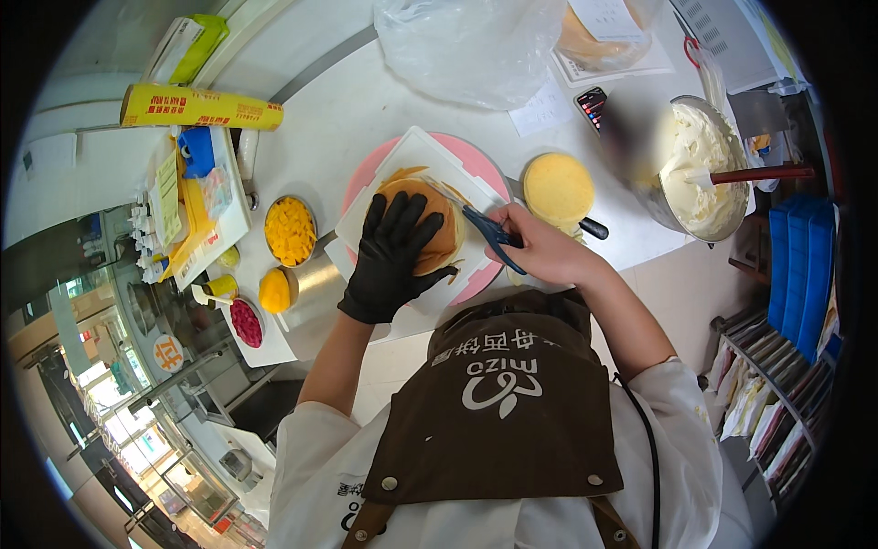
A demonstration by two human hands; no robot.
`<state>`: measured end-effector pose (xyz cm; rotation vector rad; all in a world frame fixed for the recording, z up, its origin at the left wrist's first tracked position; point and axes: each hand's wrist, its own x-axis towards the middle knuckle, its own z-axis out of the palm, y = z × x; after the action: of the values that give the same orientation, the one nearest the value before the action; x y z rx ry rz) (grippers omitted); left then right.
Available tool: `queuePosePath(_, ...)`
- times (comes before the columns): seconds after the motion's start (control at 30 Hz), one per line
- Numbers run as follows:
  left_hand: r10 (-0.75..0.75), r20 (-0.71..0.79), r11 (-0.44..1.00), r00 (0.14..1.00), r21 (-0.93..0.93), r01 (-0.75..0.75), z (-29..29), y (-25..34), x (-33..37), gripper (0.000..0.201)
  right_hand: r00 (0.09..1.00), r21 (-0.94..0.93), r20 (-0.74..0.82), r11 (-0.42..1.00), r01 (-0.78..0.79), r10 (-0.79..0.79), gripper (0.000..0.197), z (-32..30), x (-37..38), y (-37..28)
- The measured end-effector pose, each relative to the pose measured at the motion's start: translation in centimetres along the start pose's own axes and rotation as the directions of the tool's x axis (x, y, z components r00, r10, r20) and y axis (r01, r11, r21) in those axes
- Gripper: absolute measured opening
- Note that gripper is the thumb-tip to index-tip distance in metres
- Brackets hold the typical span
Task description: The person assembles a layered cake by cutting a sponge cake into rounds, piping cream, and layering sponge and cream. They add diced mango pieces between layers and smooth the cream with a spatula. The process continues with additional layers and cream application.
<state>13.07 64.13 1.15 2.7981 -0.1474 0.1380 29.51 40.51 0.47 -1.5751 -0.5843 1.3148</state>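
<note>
Brown bib apron [494,439] nearest the lens, a person leans over a white worktable [338,119], both hands on the job at a round, brown-topped cake layer [445,240]. It lies on a white square board [417,149], set over a pink round turntable [476,157]. The left hand [393,247], in a black glove, rests palm down with fingers spread across the top of the layer. The bare right hand [540,245], apart from the left, is closed around the handles of dark blue scissors [494,240], whose blades point to the layer's right edge; whether they are parted cannot be told. Thin brown strips [412,172] lie along the far rim.

Trimming the browned edge appears to be the step in hand. The next move would seem to call for a steady left palm and short snips around the rim, with the blades kept clear of the gloved fingers. Near the right hand sits a pale yellow round sponge [556,186]; farther right, whipped cream [709,146] holds a red-handled spatula [764,174]. Diced yellow fruit [291,231] waits at left.
</note>
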Motion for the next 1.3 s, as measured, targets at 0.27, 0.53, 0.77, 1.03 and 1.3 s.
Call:
queuePosePath(0.27,0.048,0.030,0.999,0.998,-0.022,-0.047,-0.7,-0.7,0.3,0.077,1.000,-0.016,0.007,1.000,0.009,-0.008,0.041,-2.0,-0.2,0.1)
queuePosePath(0.53,-0.055,0.014,0.987,0.998,-0.151,0.057,-2.9,-0.4,0.0,0.077,0.996,0.058,-0.068,0.996,0.067,-0.063,0.046,-2.3,0.1,-1.2)
queuePosePath(0.77,-0.800,-0.207,0.555,0.563,-0.610,0.565,2.5,-3.4,-6.7,0.044,0.912,-0.439,-0.384,0.897,-0.043,-0.144,0.046,-6.9,4.5,1.4)
queuePosePath(1.03,-0.768,-0.116,0.566,0.630,-0.583,0.582,2.1,-0.3,-7.1,0.038,0.964,-0.915,-0.265,0.320,-0.246,-0.018,0.027,-8.3,16.5,3.2)
queuePosePath(1.3,-0.621,-0.113,0.712,0.776,-0.495,0.498,2.8,-2.4,-9.8,0.026,0.959,-0.759,-0.140,0.649,0.056,-0.246,0.047,-3.0,7.8,-4.7)
